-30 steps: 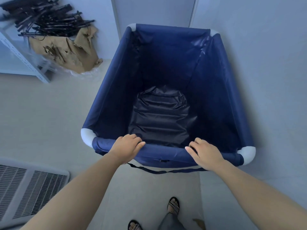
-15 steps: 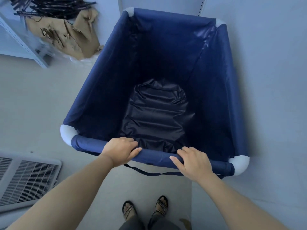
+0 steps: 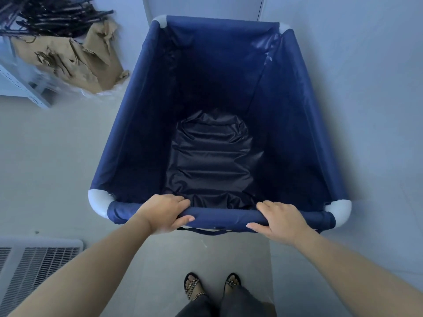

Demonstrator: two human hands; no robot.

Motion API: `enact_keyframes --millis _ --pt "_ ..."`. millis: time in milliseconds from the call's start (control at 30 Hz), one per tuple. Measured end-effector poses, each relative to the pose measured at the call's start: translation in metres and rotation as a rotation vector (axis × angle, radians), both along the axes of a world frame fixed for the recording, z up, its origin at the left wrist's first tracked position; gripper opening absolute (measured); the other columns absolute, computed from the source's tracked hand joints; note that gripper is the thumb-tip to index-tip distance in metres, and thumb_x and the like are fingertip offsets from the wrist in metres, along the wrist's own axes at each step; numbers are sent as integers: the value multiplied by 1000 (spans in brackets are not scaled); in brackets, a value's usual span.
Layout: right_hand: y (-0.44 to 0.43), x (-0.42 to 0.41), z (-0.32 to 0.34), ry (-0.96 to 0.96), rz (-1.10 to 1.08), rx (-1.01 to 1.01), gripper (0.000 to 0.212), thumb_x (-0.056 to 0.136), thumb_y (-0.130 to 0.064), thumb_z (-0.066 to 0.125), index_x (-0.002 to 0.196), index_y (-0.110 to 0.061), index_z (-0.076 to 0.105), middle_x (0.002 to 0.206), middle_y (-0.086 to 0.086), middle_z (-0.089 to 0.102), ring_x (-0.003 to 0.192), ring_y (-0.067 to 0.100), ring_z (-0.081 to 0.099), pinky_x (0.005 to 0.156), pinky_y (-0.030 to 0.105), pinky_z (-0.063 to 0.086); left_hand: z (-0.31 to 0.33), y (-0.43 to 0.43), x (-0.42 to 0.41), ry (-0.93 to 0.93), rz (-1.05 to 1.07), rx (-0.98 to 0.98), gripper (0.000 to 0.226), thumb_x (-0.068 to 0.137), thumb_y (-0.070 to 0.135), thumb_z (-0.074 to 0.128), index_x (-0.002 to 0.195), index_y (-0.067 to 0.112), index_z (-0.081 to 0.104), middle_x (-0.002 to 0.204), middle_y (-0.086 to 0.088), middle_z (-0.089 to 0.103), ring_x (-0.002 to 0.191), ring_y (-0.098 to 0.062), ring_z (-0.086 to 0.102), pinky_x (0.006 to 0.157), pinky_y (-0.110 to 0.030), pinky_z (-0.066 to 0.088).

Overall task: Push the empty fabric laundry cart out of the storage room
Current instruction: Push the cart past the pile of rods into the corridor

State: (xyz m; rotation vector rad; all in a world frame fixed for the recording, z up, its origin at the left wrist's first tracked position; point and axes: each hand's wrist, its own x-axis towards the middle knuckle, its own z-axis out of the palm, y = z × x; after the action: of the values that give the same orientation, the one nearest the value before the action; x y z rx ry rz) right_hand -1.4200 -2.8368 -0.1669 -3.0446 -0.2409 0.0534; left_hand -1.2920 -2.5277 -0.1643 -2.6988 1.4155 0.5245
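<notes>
From the head view, the laundry cart (image 3: 146,124) fills the middle of the picture: a deep blue fabric bin hung on a frame with white corner pieces (image 3: 98,200) at its rim. Its dark, creased bottom (image 3: 211,156) lies bare, with nothing on it. The cart stands on a pale floor (image 3: 45,156), its right side close along a light wall (image 3: 366,88) and its far end towards a narrow panel or door (image 3: 201,6) set between two vertical edges; whether that is a door cannot be told.

Both hands are on the cart's near rail (image 3: 219,219), the padded blue bar closest to the person. The left hand (image 3: 163,213) is curled over the rail left of its middle, fingers over the top and thumb under the near side. The right hand (image 3: 282,221) is wrapped round the same rail right of its middle, thumb pointing inward along the bar. The two hands are well apart. A dark strap (image 3: 206,232) hangs just below the rail between them.

Below the cart's near rail, two feet in patterned sandals (image 3: 193,286) stand on the floor. Left of the cart's far corner lies torn brown paper (image 3: 68,58) with a heap of dark rods (image 3: 52,17) on it, beside a pale shelf frame (image 3: 23,88). Left of the cart's near corner, low in the picture, is a white slatted grille (image 3: 34,271).
</notes>
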Motion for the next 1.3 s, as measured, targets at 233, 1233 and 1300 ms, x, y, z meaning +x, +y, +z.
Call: enact_keyframes --millis 233,1233,1300 --pt "7 -1 -3 -75 -5 -66 54 75 -69 37 62 -18 50 53 -9 44 40 12 49 35 23 20 0 -1 1 36 -27 -7 44 94 56 24 104 21 48 101 3 58 89 -19 54 68 -28 33" --pt "9 3 -6 152 -95 3 71 73 -78 19 86 -16 50 79 -4 50 70 19 55 52 30 33 3 -3 15 14 -48 38 40 94 55 23 103 24 45 98 7 55 85 -15 50 65 -27 34" --pt "9 3 -6 147 -93 11 70 73 -78 20 87 -16 50 80 -2 53 70 19 55 51 30 35 2 -3 15 13 -48 38 41 93 56 23 103 24 45 98 7 55 85 -16 50 65 -27 34"
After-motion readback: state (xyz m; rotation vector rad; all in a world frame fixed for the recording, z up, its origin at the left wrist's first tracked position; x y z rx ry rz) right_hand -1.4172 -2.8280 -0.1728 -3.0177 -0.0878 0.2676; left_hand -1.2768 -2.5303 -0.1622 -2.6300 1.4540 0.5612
